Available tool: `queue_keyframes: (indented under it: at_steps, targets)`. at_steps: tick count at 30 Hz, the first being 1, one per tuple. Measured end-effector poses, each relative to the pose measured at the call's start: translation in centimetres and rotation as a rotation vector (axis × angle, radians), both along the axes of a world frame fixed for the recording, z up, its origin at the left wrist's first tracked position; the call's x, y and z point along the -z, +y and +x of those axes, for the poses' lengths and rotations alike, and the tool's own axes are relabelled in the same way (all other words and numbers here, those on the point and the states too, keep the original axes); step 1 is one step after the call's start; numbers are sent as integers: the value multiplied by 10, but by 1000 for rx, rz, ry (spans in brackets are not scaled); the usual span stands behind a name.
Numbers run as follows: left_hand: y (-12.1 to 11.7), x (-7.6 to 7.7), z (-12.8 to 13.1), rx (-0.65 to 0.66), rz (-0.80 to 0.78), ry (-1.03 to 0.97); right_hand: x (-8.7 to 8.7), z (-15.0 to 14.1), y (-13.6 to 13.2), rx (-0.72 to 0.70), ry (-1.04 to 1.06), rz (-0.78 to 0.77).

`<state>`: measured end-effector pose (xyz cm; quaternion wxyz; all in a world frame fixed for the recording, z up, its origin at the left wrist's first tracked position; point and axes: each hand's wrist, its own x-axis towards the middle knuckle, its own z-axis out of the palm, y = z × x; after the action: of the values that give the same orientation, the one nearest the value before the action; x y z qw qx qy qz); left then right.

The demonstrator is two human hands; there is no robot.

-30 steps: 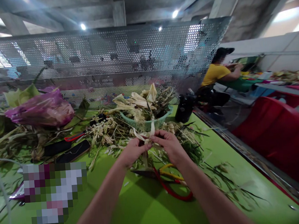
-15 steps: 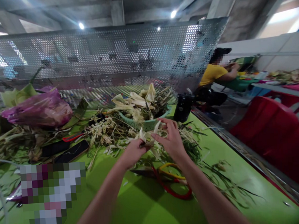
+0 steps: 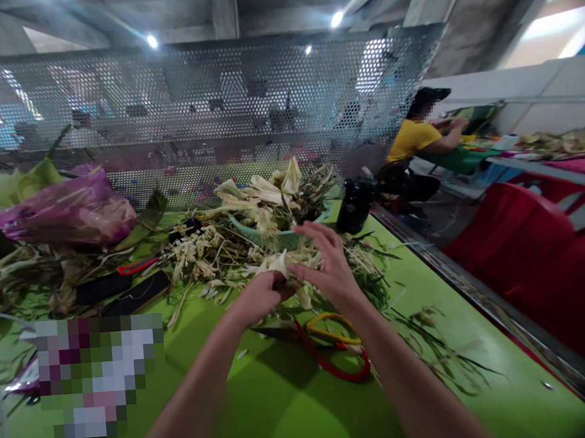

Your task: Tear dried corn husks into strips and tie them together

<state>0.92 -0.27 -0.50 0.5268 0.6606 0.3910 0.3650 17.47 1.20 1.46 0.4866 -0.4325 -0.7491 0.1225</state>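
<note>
Green table [image 3: 246,416], perforated screen [image 3: 180,120] behind; left grip [image 3: 258,297] pinching pale strip [image 3: 278,264], right grip [image 3: 335,277] spread

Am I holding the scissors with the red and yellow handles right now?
No, the scissors lie on the green table, with neither your left hand nor your right hand touching them.

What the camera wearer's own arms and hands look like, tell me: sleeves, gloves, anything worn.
The left hand and right hand are gloveless. The left forearm and right forearm show no sleeves, watch or bracelet, and both widen toward the bottom edge. Fingernail details are too small to tell.
</note>
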Motion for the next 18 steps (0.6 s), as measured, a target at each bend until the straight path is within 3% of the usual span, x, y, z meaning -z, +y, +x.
queue_keyframes:
  at_steps: [3,7,13,18]
  targets:
    - [0,-2,-1,-1,15,-10,0,-1,1,-95,-75,-111]
    - [-2,-5,0,3,37,-35,4,-3,3,-138,28,-129]
    - [-7,-9,3,19,38,31,6,-4,4,-68,184,-135]
    - [-8,-10,2,88,35,10,9,-6,3,29,192,-87]
